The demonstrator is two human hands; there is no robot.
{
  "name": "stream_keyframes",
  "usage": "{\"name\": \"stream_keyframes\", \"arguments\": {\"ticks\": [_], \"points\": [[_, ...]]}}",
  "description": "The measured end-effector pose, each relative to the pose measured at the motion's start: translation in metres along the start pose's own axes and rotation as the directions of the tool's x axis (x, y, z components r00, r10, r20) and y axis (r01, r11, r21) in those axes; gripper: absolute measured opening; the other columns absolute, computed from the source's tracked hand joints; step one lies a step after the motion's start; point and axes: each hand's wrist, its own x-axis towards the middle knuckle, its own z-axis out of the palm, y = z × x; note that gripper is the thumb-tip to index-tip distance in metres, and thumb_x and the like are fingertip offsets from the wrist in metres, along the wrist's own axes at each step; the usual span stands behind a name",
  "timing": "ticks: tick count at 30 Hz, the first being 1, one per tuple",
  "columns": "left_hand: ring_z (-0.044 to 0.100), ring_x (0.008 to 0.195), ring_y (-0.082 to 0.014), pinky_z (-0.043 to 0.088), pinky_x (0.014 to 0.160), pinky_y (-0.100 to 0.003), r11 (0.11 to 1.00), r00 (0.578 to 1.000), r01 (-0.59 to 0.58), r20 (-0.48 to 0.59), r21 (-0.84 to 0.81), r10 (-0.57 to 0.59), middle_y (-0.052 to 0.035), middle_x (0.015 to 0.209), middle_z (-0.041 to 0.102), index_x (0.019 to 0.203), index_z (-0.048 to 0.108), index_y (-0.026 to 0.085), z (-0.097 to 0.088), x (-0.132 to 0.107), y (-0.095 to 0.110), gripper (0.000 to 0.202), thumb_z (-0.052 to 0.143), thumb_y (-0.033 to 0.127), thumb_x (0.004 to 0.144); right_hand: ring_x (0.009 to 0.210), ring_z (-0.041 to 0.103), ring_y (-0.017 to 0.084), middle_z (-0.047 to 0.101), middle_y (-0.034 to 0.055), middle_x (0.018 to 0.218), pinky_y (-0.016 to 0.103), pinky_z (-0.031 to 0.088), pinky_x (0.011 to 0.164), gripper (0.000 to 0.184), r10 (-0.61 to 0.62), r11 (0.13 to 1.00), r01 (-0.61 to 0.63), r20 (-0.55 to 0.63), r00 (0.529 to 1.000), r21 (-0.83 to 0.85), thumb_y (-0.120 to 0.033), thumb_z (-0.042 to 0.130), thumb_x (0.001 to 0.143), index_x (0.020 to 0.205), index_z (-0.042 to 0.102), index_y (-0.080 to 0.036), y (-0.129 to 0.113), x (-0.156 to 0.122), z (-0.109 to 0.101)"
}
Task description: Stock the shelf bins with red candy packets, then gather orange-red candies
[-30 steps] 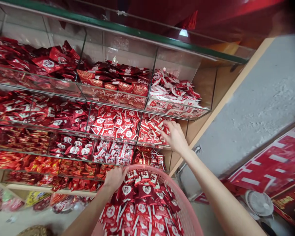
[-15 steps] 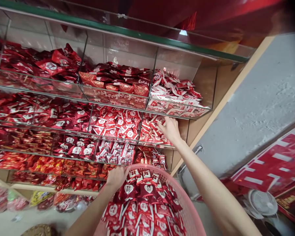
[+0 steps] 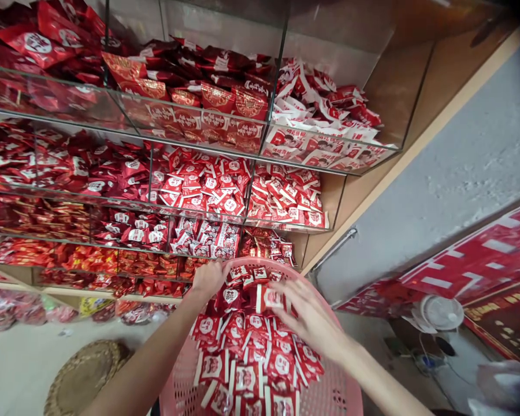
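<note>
While the left hand (image 3: 210, 279) curls over the far rim of the pink basket (image 3: 177, 378), I watch the right hand (image 3: 307, 312) reach in over the basket's right side. The left hand is closed on that rim. The right hand's fingers are partly spread, and a red packet (image 3: 266, 297) with pale edges sits at their tips; I cannot tell from here whether they pinch it or only touch it. That packet is to the right of the left hand, above the other red packets (image 3: 247, 378), which fill the basket's middle below and between both hands.

Beyond the two hands I see a shelf unit (image 3: 398, 185) with clear-fronted bins. Small red-and-white packets (image 3: 286, 193) lie in one bin straight ahead of the right hand, and larger ones (image 3: 325, 115) stand higher up beyond it. To the right hand's right is a grey wall (image 3: 459, 173); nearer me, left of the left hand's forearm, is a round woven object (image 3: 82, 378).
</note>
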Motion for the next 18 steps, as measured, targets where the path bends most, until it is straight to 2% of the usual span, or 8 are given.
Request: {"name": "stream_keyframes", "arguments": {"ticks": [3, 8, 12, 15, 18], "points": [[0.061, 0.080, -0.0275, 0.045, 0.067, -0.035, 1.000, 1.000, 0.002, -0.008, 0.004, -0.002, -0.0154, 0.083, 0.063, 0.100, 0.056, 0.010, 0.003, 0.001, 0.000, 0.064, 0.011, 0.053, 0.086, 0.111, 0.046, 0.022, 0.053, 0.0060, 0.118, 0.042, 0.037, 0.094, 0.040, 0.054, 0.998, -0.056, 0.180, 0.982, 0.007, -0.030, 0.043, 0.085, 0.124, 0.040, -0.024, 0.002, -0.031, 0.024], [0.061, 0.081, -0.0274, 0.044, 0.068, -0.036, 1.000, 1.000, 0.011, -0.011, 0.014, -0.011, -0.0154, 0.083, 0.063, 0.101, 0.055, 0.010, 0.005, 0.001, 0.001, 0.064, 0.011, 0.053, 0.087, 0.111, 0.047, 0.022, 0.054, 0.0038, 0.118, 0.038, 0.037, 0.095, 0.047, 0.087, 0.993, -0.109, 0.358, 0.930, 0.043, -0.024, 0.048, 0.080, 0.126, 0.040, -0.028, -0.007, -0.061, 0.046], [0.061, 0.082, -0.0268, 0.044, 0.069, -0.035, 1.000, 1.000, 0.017, -0.007, 0.014, -0.017, -0.0156, 0.085, 0.063, 0.102, 0.055, 0.010, 0.005, 0.001, 0.001, 0.063, 0.011, 0.053, 0.087, 0.115, 0.043, 0.025, 0.050, 0.0059, 0.124, 0.041, 0.034, 0.097, 0.052, 0.094, 0.995, -0.103, 0.436, 0.895, -0.001, -0.021, 0.048, 0.078, 0.128, 0.039, -0.027, -0.007, -0.076, 0.065], [0.061, 0.082, -0.0267, 0.045, 0.068, -0.035, 1.000, 1.000, 0.020, -0.008, 0.016, -0.020, -0.0154, 0.085, 0.063, 0.101, 0.055, 0.010, 0.005, 0.002, 0.000, 0.063, 0.011, 0.054, 0.087, 0.115, 0.043, 0.027, 0.050, 0.0063, 0.124, 0.044, 0.032, 0.098, 0.053, 0.102, 0.995, -0.088, 0.443, 0.890, -0.051, -0.020, 0.050, 0.076, 0.128, 0.039, -0.027, -0.002, -0.082, 0.077], [0.061, 0.080, -0.0272, 0.045, 0.067, -0.035, 1.000, 1.000, 0.011, -0.020, 0.016, -0.011, -0.0148, 0.083, 0.063, 0.100, 0.055, 0.011, 0.005, 0.002, 0.000, 0.063, 0.011, 0.054, 0.086, 0.110, 0.046, 0.027, 0.053, 0.0060, 0.120, 0.044, 0.034, 0.095, 0.048, 0.078, 0.996, -0.056, 0.429, 0.900, -0.064, -0.026, 0.054, 0.075, 0.122, 0.045, -0.027, -0.002, -0.079, 0.075]]}}
